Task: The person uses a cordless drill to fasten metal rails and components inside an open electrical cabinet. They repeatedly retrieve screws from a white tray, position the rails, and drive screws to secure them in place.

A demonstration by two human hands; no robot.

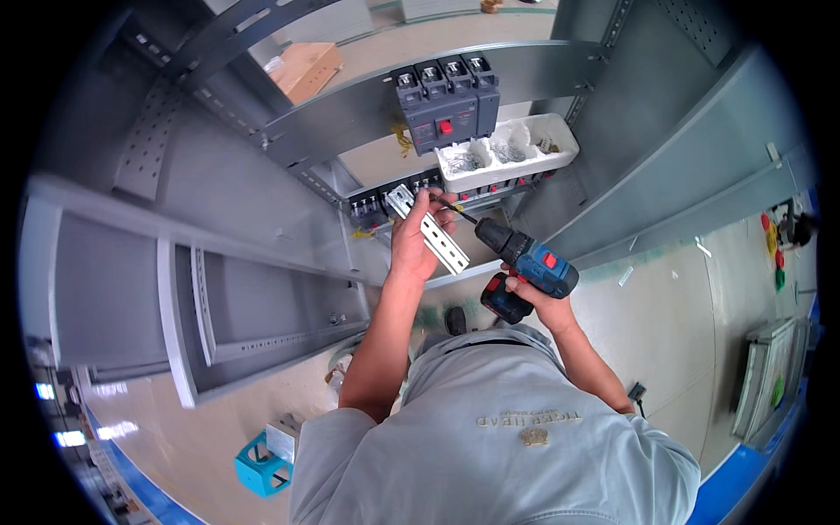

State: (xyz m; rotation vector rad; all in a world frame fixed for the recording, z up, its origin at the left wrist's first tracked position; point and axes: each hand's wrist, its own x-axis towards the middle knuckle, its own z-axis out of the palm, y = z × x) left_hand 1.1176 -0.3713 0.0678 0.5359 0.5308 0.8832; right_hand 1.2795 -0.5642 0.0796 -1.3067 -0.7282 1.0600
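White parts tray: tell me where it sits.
Head view, upper centre-right: the white parts tray rests inside the grey cabinet, just right of the dark circuit breaker, above the drill.

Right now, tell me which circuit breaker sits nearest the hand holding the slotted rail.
The lower row of breakers behind the left hand, not the big grey breaker with a red button, mounted higher on the crossbar.

one drill (528, 267), one slotted rail (429, 229), one tray (560, 150)

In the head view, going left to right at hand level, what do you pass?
Grey cabinet frame → left hand → slotted metal rail it holds → blue cordless drill gripped by the right hand → coloured push buttons at the far right.
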